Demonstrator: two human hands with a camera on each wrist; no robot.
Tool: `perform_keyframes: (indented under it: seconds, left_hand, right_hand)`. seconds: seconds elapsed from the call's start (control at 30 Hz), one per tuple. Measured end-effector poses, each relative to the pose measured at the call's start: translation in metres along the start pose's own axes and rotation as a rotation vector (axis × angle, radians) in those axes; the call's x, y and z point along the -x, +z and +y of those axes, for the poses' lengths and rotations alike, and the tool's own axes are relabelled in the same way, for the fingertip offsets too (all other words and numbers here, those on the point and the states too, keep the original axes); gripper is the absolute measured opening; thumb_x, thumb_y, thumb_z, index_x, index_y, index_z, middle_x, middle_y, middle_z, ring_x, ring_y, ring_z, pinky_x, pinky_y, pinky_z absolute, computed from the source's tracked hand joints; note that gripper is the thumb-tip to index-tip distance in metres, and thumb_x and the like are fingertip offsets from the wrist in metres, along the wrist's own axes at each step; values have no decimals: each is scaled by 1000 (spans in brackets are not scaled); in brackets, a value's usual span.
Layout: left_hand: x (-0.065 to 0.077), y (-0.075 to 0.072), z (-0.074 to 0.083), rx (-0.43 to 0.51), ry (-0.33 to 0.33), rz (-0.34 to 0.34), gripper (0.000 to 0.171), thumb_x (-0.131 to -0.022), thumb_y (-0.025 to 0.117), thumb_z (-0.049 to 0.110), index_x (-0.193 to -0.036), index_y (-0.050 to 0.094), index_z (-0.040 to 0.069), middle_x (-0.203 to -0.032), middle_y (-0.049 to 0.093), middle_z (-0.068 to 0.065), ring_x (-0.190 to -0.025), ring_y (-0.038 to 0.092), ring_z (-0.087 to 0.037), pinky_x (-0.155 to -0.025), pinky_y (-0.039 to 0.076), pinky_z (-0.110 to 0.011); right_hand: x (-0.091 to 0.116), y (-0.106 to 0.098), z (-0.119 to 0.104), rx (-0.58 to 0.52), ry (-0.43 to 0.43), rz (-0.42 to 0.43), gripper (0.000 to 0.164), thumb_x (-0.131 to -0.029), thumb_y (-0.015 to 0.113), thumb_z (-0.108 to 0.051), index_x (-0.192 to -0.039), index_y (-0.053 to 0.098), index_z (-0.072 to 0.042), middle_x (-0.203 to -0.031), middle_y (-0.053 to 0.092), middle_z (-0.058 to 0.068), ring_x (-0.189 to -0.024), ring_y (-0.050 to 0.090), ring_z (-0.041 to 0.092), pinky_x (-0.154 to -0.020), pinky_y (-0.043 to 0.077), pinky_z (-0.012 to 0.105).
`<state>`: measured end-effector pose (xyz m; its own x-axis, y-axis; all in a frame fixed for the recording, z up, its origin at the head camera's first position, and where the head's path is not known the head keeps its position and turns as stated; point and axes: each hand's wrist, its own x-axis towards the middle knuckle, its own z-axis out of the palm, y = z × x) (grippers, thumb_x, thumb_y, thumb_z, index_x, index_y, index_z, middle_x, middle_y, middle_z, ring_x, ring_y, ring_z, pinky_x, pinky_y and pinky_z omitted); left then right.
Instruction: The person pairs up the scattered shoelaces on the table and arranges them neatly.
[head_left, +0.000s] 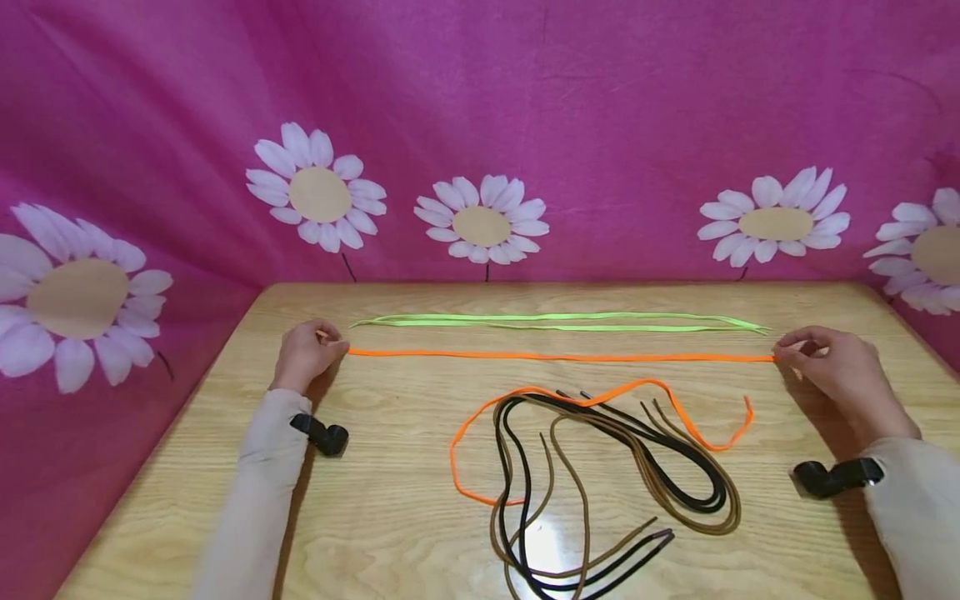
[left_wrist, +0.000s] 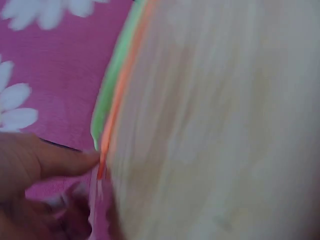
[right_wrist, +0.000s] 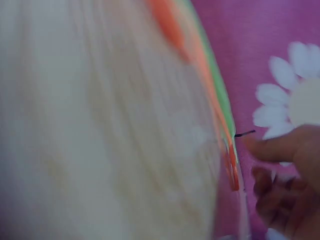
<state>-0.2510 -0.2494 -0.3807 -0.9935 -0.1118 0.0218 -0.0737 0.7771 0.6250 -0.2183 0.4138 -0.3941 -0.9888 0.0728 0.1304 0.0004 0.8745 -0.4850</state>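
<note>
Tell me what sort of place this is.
Probably a simple indoor tabletop workspace, perhaps makeshift: a wood-grain table, a magenta cloth printed with white flowers rising behind it, and coloured laces on the tabletop.

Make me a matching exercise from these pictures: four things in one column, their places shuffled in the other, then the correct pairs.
Things
1. Straight orange lace
2. Green lace
3. Black laces
4. Flowered cloth

Places
A. Looped among brown laces
B. On the tabletop, near its far edge
C. Behind the tabletop
D. Stretching from left hand to right hand

Pairs: 1-D, 2-B, 3-A, 4-C
</note>
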Motion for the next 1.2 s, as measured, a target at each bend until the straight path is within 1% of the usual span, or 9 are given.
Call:
perform_keyframes:
  seconds: [0.1,0.17,0.23,0.33,0.5,0.67,0.8,0.93,1.2]
  left_hand:
    - [-17,-4,3,-113,132,-36,24,-88,66,7,-108,59,-5,-103,58,-27,-102,52,-41,-85,44,-49]
    - [-29,-4,3,-134,199,-68,27,-88,64,3,-112,57,-6,-106,56,-30,-106,47,-43,-90,41,-51]
    - [-39,-2,1,-135,259,-78,31,-88,64,2,-116,56,-8,-106,55,-31,-107,45,-44,-92,39,-52]
    - [-50,2,-1,-111,334,-75,32,-87,65,-1,-117,57,-9,-107,58,-32,-105,50,-45,-92,41,-52]
    - [-56,6,3,-88,409,-93,17,-86,67,-3,-101,66,-8,-96,67,-26,-91,63,-40,-84,49,-49]
    - [-58,9,11,-106,395,-118,5,-85,68,-1,-88,67,-5,-83,66,-17,-79,60,-31,-77,49,-42]
    - [-60,7,11,-195,371,-120,3,-85,68,-1,-85,65,-2,-82,64,-13,-79,57,-29,-77,47,-40]
    - [-61,3,10,-268,387,-120,3,-83,69,0,-84,66,0,-82,64,-11,-80,57,-29,-76,47,-42]
    - [-61,-6,1,-335,387,-107,4,-81,69,1,-84,67,3,-81,65,-9,-79,57,-27,-72,47,-40]
  right_hand:
    - [-18,-3,-9,75,-171,-33,27,-88,70,-20,-105,66,1,-84,63,15,-77,55,30,-63,38,37]
    - [-30,-5,-12,133,-244,-72,27,-85,72,-14,-104,65,3,-81,62,15,-76,57,32,-64,40,40]
    - [-39,-7,-11,177,-273,-113,27,-83,72,-10,-104,65,5,-79,62,14,-75,57,33,-64,43,42]
    - [-47,-7,-9,213,-284,-130,24,-81,71,-7,-102,66,5,-77,61,12,-73,57,31,-62,43,41]
    - [-51,-4,-5,235,-305,-126,12,-82,70,-2,-93,68,1,-74,60,6,-70,54,26,-63,43,40]
    - [-51,-4,-4,253,-308,-124,9,-81,69,0,-90,69,-2,-73,59,3,-70,51,23,-64,42,39]
    - [-51,-6,-2,261,-296,-118,9,-81,69,0,-90,69,-4,-75,61,5,-71,53,25,-63,42,39]
    - [-54,-6,-2,264,-284,-124,10,-81,69,-1,-91,70,-6,-76,61,5,-73,54,25,-63,42,38]
    - [-60,0,-5,253,-367,-98,10,-80,73,-3,-87,72,-9,-74,63,2,-68,57,20,-62,45,38]
